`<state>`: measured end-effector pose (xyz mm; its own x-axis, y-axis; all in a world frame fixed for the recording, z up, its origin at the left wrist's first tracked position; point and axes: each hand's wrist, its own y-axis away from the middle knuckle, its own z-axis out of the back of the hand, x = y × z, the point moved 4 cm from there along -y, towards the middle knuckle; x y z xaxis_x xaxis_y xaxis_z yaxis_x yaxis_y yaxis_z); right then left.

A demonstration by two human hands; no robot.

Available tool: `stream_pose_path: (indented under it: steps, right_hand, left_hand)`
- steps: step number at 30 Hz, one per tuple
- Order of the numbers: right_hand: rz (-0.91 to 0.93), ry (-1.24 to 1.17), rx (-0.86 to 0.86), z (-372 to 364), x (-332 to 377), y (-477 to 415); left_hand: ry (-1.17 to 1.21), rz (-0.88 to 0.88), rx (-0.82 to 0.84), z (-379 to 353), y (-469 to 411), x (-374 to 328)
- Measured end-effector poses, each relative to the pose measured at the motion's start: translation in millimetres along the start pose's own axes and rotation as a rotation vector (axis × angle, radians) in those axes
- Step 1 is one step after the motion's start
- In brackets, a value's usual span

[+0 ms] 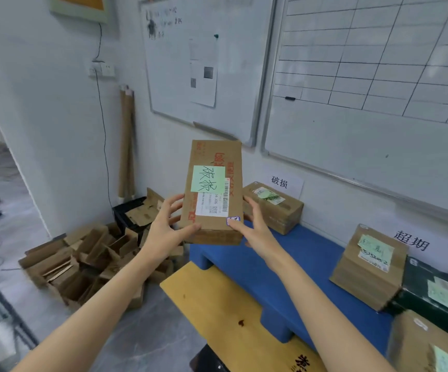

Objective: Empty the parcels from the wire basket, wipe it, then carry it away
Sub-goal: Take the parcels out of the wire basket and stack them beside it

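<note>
A brown cardboard parcel with a green note and a white shipping label is held upright in front of me, above the left end of the blue platform. My left hand grips its lower left side, thumb on the front. My right hand holds the lower right side, thumb on the front corner. The wire basket is not in view.
More parcels sit on the blue platform: one by the wall behind my right hand, another at right, a dark box beyond it. Flattened cardboard is piled on the floor at left. A yellow board lies below.
</note>
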<state>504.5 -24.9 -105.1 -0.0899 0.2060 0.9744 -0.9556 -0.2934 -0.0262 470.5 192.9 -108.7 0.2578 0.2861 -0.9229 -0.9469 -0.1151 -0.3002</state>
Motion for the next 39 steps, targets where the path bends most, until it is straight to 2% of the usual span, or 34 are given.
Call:
stream_pose_path:
  steps: [9, 12, 15, 22, 27, 33, 35, 39]
  right_hand:
    - [-0.182, 0.006, -0.076, 7.4, -63.9, -71.9]
    - [-0.232, -0.067, -0.072, 10.3, -77.1, -84.3]
    - [-0.293, -0.121, -0.068, 10.6, -91.2, -91.4]
    - [-0.424, -0.152, -0.188, 0.9, -122.9, -112.9]
    - [-0.519, -0.219, -0.264, -19.1, -144.0, -125.9]
    - [-0.583, -0.287, -0.348, -48.6, -167.9, -134.2]
    - [-0.577, -0.306, -0.397, -55.9, -173.9, -137.7]
    - [-0.566, -0.332, -0.483, -66.8, -185.2, -144.2]
  left_hand:
    - [0.086, 0.099, 0.062, -35.1, -52.6, 59.4]
    - [0.114, 0.142, 0.096, -40.8, -63.8, 77.5]
    - [0.116, 0.195, 0.153, -44.2, -79.9, 94.7]
    - [0.083, 0.268, 0.347, -45.3, -121.8, 135.5]
    - [-0.053, 0.293, 0.524, -31.7, -155.7, 168.0]
    - [-0.241, 0.25, 0.575, -17.0, -189.5, 193.5]
    - [-0.356, 0.179, 0.585, -10.9, -199.6, 200.4]
    - [-0.698, -0.082, 0.561, -2.7, -217.3, 208.3]
